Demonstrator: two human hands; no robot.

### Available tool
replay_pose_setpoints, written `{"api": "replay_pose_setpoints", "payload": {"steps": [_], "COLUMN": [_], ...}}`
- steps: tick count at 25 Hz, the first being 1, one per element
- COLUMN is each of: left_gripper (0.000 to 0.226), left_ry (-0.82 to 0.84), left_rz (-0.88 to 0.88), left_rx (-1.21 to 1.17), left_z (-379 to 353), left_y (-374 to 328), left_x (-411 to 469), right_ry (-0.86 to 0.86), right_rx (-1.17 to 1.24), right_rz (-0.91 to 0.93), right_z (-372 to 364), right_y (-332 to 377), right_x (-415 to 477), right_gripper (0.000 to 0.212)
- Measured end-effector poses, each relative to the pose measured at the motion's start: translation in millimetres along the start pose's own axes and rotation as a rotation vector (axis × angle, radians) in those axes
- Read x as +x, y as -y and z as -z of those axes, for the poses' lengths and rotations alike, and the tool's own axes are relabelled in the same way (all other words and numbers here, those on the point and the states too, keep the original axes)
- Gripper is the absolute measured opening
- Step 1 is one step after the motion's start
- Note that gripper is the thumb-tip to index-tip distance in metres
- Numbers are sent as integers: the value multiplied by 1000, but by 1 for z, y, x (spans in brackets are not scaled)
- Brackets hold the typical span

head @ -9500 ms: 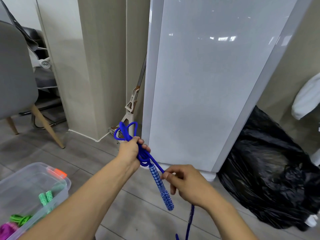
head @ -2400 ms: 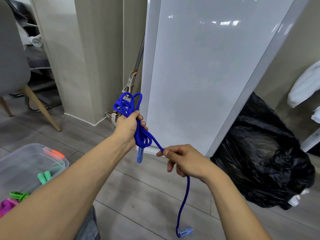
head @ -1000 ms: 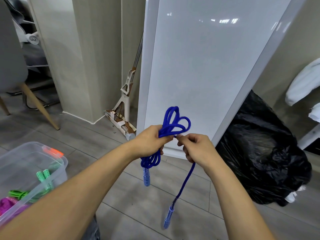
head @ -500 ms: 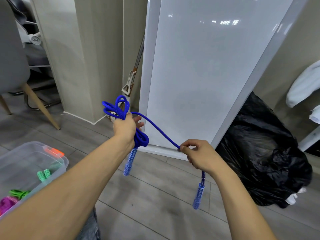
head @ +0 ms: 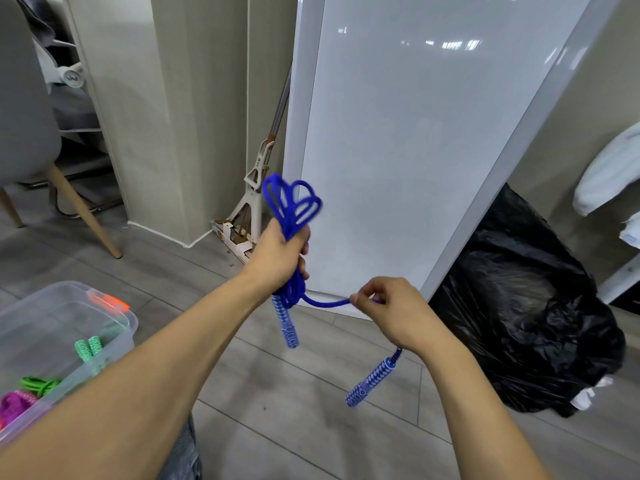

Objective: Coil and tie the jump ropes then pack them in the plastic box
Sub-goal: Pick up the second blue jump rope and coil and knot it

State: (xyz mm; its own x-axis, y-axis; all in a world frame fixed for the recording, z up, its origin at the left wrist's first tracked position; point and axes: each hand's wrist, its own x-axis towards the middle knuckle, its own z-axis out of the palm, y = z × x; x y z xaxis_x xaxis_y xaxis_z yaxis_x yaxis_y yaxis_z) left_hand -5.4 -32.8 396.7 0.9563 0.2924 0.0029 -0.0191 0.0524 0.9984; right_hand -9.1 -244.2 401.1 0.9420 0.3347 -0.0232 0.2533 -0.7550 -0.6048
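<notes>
My left hand (head: pixel 278 256) grips the middle of a coiled blue jump rope (head: pixel 289 206); loops stick up above the fist and one patterned blue handle (head: pixel 286 323) hangs below it. My right hand (head: pixel 393 311) pinches the rope's free end a little to the right and lower. The second handle (head: pixel 372 381) dangles under that hand. A clear plastic box (head: pixel 65 337) with an orange latch sits on the floor at lower left, holding a green rope (head: pixel 40 384), green handles (head: pixel 88 348) and a magenta rope (head: pixel 15 405).
A large white panel (head: pixel 415 140) leans straight ahead, with a mop (head: pixel 256 181) beside it. A full black rubbish bag (head: pixel 533 306) lies on the right. A grey chair (head: pixel 27 116) with wooden legs stands at far left on the grey plank floor.
My left hand has shifted right with the coil. The free strand, stretched over the top half a second ago, now leaves the bundle below my fist, and my right hand has dropped lower.
</notes>
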Motion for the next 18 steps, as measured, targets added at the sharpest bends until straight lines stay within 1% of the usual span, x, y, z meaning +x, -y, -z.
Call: {"api": "replay_pose_setpoints", "payload": {"steps": [1,2,3,7,10,11,13,15,17,18], "left_gripper": [14,16,18,25,39,38,30,24,21,19], "left_ry": [44,90,142,339,406,421,400,328,249,206], "left_rz": [-46,-61,-55,1,32,34,37,38,74,102], "left_rx": [172,263,293,266,267,287,340,398,313,236], "left_z": [-2,-5,-9,-25,-25,-25,-25,-20,-12,-9], "left_y": [1,3,4,9,10,11,12,12,11,12], "left_x": [-3,-7,-11,-25,-24,-25,-24,-20,-15,-12], "right_ry": [-55,-94,-124,-197,-221,-213,-124,39,191,231], "right_rx": [64,140,207,406,495,502,511,480,351,284], "right_rz": [11,17,18,5,-20,-18,-29,-88,-164,-202], "right_z": [1,2,1,-5,-5,-4,-1,2,4,6], "right_y": [2,4,8,17,15,14,11,7,-2,-8], "right_x": [1,2,2,3,5,6,6,4,1,1], "right_gripper": [20,19,19,19,17,16,13,13,15,15]}}
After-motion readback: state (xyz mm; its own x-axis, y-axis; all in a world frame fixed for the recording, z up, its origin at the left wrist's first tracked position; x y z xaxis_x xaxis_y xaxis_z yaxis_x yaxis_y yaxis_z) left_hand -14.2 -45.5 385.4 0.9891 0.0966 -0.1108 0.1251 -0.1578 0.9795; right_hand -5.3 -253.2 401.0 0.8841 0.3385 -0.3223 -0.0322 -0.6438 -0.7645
